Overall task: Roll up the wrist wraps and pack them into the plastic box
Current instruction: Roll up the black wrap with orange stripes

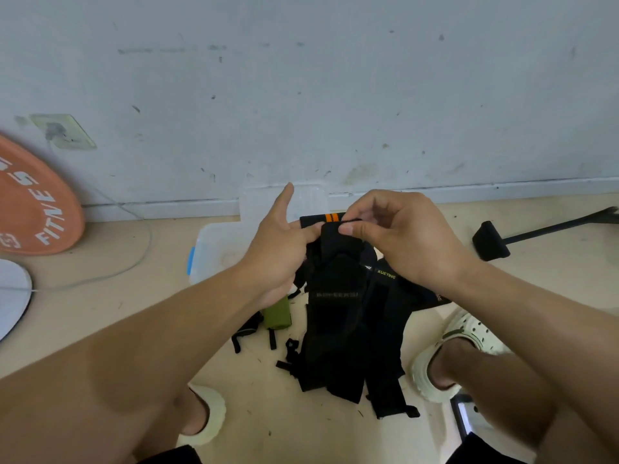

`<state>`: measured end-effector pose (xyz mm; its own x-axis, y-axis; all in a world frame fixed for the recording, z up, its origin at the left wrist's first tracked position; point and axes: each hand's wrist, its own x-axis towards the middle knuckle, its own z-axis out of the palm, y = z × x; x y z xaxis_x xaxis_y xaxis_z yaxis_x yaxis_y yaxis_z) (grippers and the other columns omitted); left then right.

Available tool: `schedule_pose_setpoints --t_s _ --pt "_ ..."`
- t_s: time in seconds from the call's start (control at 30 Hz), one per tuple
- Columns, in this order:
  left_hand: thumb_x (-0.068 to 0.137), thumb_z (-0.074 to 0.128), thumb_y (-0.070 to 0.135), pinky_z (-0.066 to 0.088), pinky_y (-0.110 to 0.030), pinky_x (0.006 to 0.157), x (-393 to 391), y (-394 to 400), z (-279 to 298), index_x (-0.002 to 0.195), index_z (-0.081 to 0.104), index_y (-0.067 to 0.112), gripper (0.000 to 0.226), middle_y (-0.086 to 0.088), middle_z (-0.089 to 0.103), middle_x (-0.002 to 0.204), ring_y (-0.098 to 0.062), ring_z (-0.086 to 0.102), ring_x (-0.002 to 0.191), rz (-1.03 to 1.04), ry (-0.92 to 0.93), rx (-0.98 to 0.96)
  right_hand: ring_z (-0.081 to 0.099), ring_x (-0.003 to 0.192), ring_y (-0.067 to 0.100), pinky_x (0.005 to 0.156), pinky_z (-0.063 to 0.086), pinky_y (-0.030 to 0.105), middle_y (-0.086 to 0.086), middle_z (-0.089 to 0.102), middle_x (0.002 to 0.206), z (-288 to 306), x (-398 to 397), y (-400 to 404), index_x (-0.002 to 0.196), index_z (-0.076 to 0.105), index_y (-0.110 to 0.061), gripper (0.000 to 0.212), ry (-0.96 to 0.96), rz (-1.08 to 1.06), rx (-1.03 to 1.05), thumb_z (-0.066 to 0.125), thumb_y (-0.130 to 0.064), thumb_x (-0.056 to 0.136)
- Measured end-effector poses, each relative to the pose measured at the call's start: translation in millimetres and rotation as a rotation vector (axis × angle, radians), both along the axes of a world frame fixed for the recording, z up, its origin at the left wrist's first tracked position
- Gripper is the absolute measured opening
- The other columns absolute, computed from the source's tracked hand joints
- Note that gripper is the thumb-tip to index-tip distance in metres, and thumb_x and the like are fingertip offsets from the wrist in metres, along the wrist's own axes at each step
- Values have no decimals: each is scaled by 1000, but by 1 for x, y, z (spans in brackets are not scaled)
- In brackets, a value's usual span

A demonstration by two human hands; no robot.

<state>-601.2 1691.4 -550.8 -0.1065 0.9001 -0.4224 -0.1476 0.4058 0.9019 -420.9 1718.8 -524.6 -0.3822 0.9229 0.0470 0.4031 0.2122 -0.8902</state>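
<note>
Head view: both hands hold the top edge of a long black fabric wrist wrap, which hangs near-side. Right hand pinches it; left hand grips, thumb up. Clear plastic box far-left on the floor.

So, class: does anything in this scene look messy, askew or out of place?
Yes. Loose black wraps lie in a tangled heap on the floor instead of rolled, a green one beside them. Both hands hold one wrap's top end. The plastic box sits behind.
</note>
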Motion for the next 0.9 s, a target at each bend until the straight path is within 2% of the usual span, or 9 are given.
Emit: schedule_pose_setpoints --t_s 0.1,0.23,0.37,0.43,0.53,0.6,0.7,0.8,0.9 --pt "100 63 2 62 -39 86 3 -1 6 163 12 42 91 -13 76 115 -27 76 94 -17 -54 3 71 77 21 65 53 18 -3 76 82 -3 -1 2 82 74 -26 11 -30 -52 12 82 -20 87" --pt "99 65 5 48 -56 107 6 -5 9 163 12 43 91 -12 78 113 -35 68 99 -35 -73 -8 67 75 26 69 52 27 -4 75 80 -5 -1 2 80 74 -28 12 -35 -113 -4 82 -23 86" --pt "105 51 2 60 -42 93 9 -6 7 163 20 36 74 -14 74 119 -28 77 101 34 -160 -22 58 57 12 55 44 13 -14 71 72 -5 -3 0 79 73 -29 13 -55 -149 -9 83 -24 86" --pt "106 53 8 60 -43 93 10 -6 6 163 22 32 69 -11 73 116 -27 77 99 79 -210 -32 54 53 2 54 42 10 -21 68 67 -5 -4 -1 77 73 -31 15 -56 -175 -13 83 -25 86" --pt "96 74 18 53 -55 105 12 -10 8 162 19 39 89 -12 78 108 -30 74 107 16 -121 -12 56 57 0 56 41 10 -14 69 73 -6 -6 -3 76 74 -34 14 -71 -218 6 85 -30 84" --pt "93 75 12 59 -48 97 14 -14 8 162 15 40 96 -9 79 107 -28 76 104 -22 -67 12 56 59 0 57 40 10 -11 65 76 -7 -7 -3 78 76 -34 11 -73 -245 1 86 -33 82" --pt "96 69 4 61 -32 79 14 -16 7 163 13 40 94 -8 80 107 -23 78 98 -50 -48 43 52 54 1 57 41 14 -9 59 71 -7 -6 0 88 74 -28 18 -5 -305 -76 87 -36 80" --pt "97 69 7 61 -39 86 13 -14 6 162 17 43 90 -9 79 110 -24 77 99 -16 -39 38 58 62 11 64 50 27 0 61 77 -6 -3 4 98 62 -17 40 66 -379 -287 87 -42 79" --pt "97 72 15 59 -48 96 12 -12 3 160 21 45 86 -7 79 108 -25 77 101 26 27 41 71 74 17 66 55 26 8 76 90 -4 -3 2 109 61 -15 40 218 -310 -535 86 -30 82"
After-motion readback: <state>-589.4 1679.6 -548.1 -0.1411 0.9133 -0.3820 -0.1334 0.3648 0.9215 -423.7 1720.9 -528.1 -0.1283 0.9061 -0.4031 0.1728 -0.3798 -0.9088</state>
